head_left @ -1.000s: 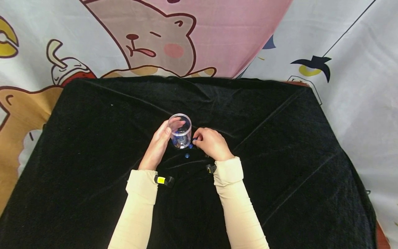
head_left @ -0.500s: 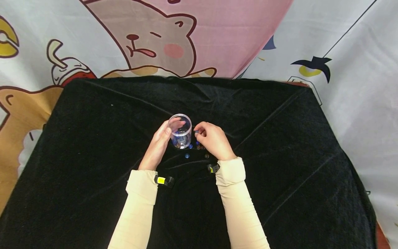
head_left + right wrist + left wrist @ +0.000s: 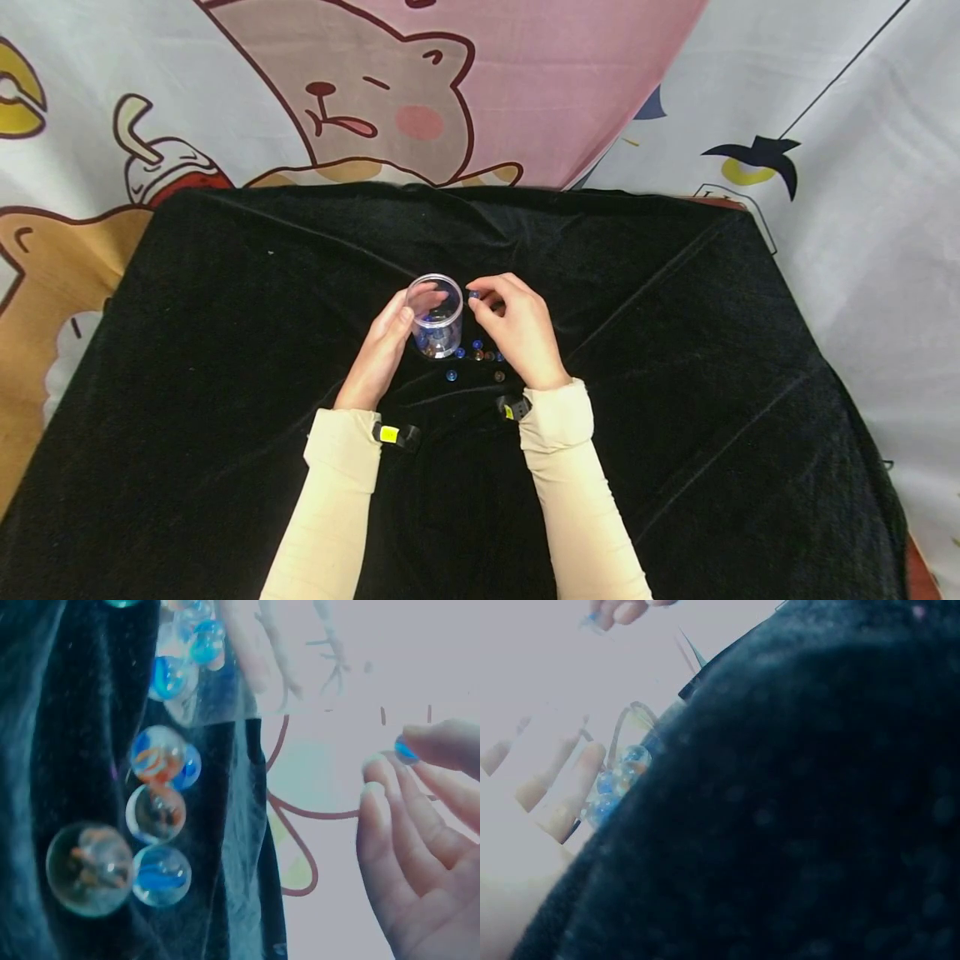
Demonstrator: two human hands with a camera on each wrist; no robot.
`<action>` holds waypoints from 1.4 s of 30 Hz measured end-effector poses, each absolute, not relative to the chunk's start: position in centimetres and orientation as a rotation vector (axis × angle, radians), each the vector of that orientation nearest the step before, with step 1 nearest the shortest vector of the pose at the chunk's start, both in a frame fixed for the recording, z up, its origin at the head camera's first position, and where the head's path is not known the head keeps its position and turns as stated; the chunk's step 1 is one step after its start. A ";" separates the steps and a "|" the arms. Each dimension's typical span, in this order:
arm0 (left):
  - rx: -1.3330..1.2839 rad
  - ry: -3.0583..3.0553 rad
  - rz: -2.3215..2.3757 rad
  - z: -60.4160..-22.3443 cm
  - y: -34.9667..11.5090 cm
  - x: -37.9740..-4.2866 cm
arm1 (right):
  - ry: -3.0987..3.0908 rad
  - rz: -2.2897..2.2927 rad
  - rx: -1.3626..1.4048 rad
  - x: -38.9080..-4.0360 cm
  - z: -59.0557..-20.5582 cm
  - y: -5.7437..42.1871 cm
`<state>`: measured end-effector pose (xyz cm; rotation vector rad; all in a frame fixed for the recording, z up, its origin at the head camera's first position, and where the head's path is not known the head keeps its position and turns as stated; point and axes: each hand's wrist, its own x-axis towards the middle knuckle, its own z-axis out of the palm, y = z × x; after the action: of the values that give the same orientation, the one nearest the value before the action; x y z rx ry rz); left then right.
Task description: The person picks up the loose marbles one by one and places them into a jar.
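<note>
A clear plastic jar (image 3: 444,337), its open mouth up, stands on the black cloth with several blue and brownish marbles in its bottom. My left hand (image 3: 378,348) grips its left side, thumb at the front and fingers round the back. Just right of the rim, my right hand (image 3: 522,329) pinches a blue marble (image 3: 406,751) between thumb and fingertips, raised off the cloth. Below that hand lie several loose marbles, among them a clear one with orange swirls (image 3: 158,754), a blue-streaked one (image 3: 162,876) and a blue one (image 3: 452,375) nearer me.
Black velvety cloth (image 3: 675,400) with shallow folds covers the table. Behind its far edge hangs a printed cartoon curtain (image 3: 570,83). Each wrist wears a dark strap, such as the left strap (image 3: 397,435).
My right hand has picked a blue marble up from beside the jar and raised it to rim height, uncovering the loose marbles beneath. The left hand and jar have stayed put.
</note>
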<state>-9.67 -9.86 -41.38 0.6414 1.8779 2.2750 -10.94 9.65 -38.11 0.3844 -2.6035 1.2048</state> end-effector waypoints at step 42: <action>0.608 1.844 2.285 -41.5 -9.9 -9.7 | -2.379 1.426 0.430 -10.0 -36.6 7.5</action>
<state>-9.68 -9.89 -41.45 0.6078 1.8442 2.2855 -10.02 7.52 -36.61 0.4297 -2.3791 1.4255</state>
